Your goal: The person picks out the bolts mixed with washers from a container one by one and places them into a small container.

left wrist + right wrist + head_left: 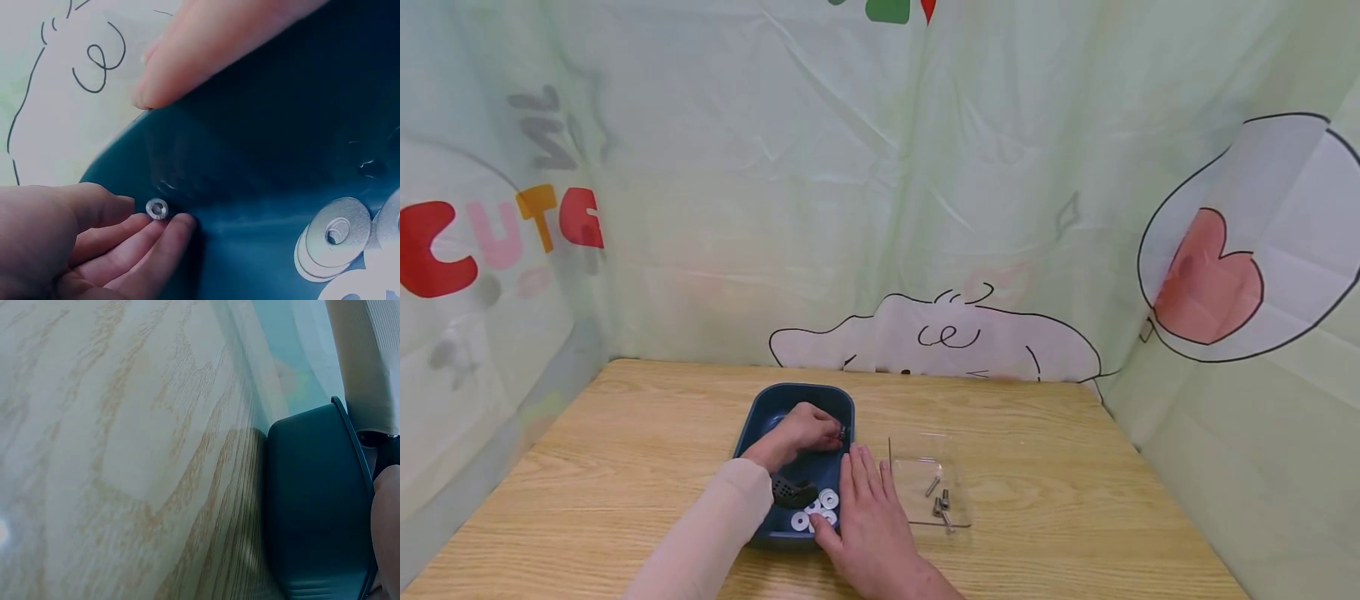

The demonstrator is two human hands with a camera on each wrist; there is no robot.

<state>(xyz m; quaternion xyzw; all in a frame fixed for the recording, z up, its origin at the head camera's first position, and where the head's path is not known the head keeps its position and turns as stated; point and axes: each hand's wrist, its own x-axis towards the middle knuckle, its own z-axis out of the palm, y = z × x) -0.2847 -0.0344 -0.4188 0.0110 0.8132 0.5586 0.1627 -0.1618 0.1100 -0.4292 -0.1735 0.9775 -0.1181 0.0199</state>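
Observation:
A dark blue tray [782, 540] sits on the table, with my left hand [805, 427] reaching down inside near its right wall. The thumb and fingers of that hand hold a small metal socket head screw [157, 209], seen head-on in the left wrist view. Several flat washers [828, 498] are piled in the near end of the tray. My right hand [872, 521] lies along the tray's right rim with its fingers straight, the thumb over the near edge. In the right wrist view only part of that hand [386, 525] shows beside the tray wall.
Right of the tray stands a clear plastic box [912, 492] with several metal screws [937, 505] in it. The wooden table [1060, 492] ends at a printed curtain [737, 208] behind and on both sides. A black strap [793, 493] circles the left wrist.

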